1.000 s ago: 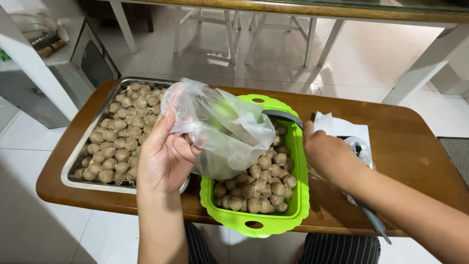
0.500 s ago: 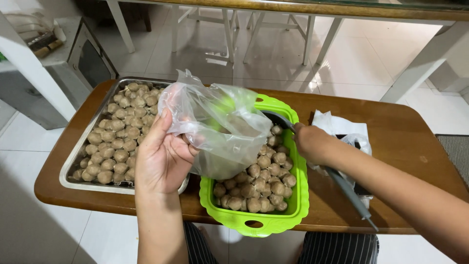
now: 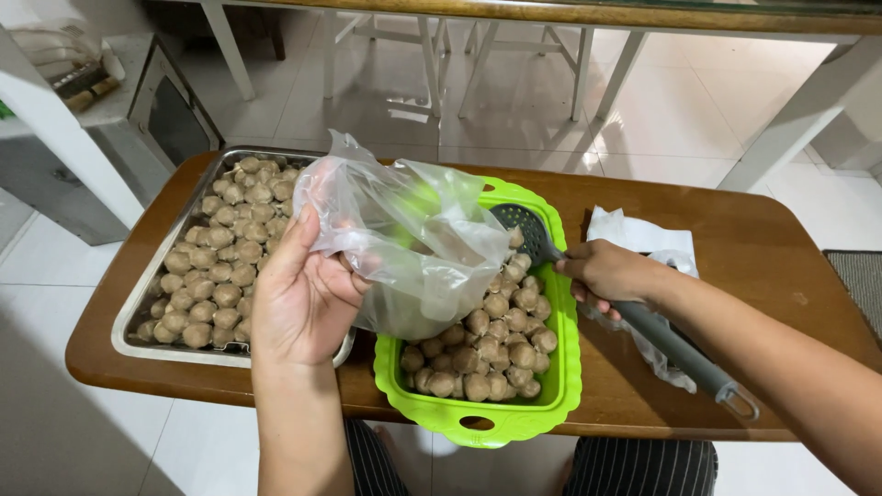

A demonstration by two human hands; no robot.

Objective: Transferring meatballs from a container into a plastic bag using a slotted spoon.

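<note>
A: What is the bag [image 3: 413, 243] made of?
B: Thin, clear, crinkled plastic. At three o'clock, a matt grey plastic slotted spoon [image 3: 634, 317].
A: And underneath?
B: A glossy lime plastic basket [image 3: 514, 424], a shiny metal tray [image 3: 129, 321], a polished wooden bench [image 3: 781, 257].

Clear bag [image 3: 413, 243]; lime-green basket [image 3: 514, 422]; brown meatballs [image 3: 491, 354]; silvery steel tray [image 3: 138, 321]; dark grey slotted spoon [image 3: 643, 321]; reddish-brown wooden table [image 3: 781, 266]; white tiled floor [image 3: 386, 92]; black-and-white striped trousers [image 3: 643, 464].

A clear plastic bag [image 3: 413, 239], crumpled and open, is held up tilted over the near-left part of a bright green basket [image 3: 514, 424]. A dark grey slotted spoon [image 3: 542, 243] has its perforated head at the basket's far edge, its long handle slanting back to the right across the bench [image 3: 763, 248]. The basket holds a heap of brown meatballs [image 3: 487, 354]
</note>
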